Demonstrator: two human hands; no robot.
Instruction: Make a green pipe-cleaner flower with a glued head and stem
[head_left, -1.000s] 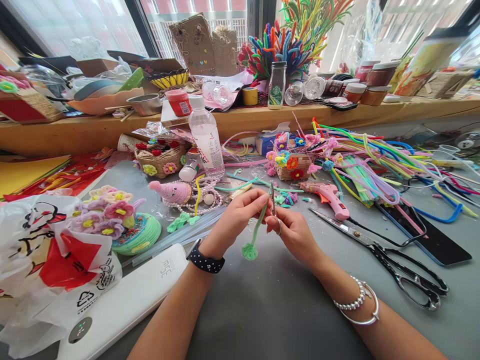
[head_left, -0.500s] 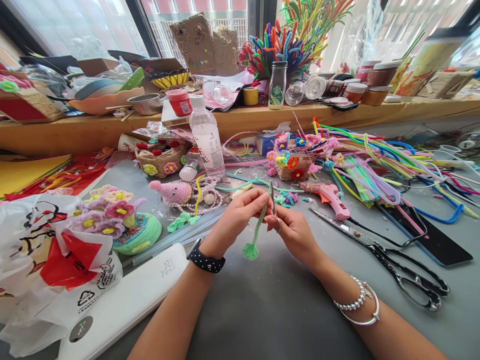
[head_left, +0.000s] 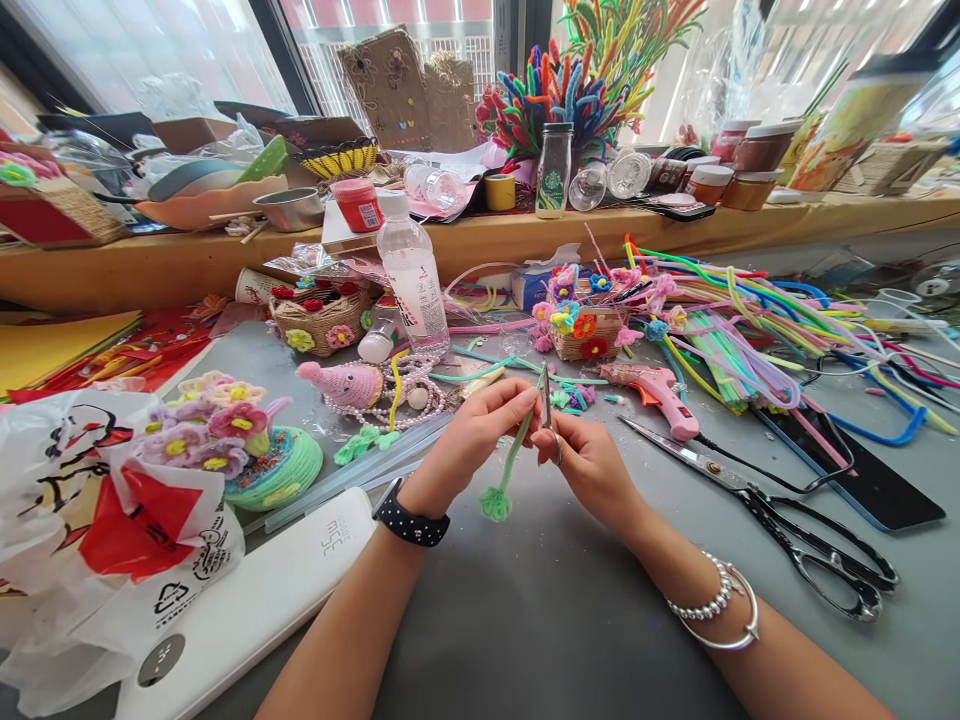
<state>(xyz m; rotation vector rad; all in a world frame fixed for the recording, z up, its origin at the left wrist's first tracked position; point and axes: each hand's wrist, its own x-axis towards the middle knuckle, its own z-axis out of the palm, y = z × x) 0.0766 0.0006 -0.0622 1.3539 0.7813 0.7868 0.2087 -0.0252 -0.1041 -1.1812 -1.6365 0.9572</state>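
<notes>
Frame centre: the left hand [head_left: 486,425] is pinching the green flower [head_left: 495,504] by its stem [head_left: 513,459] — likely steadying it — while the right hand [head_left: 589,462] is gripping small scissors [head_left: 547,405], pointing upward, seemingly for control.

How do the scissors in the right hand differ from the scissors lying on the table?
The held scissors look small; the table scissors look much larger. The held scissors are gripped in the right hand; the table scissors lie flat on the table, untouched. The held scissors' handles are mostly hidden by fingers; the table scissors' black handles show clearly. Both have silvery blades.
</notes>
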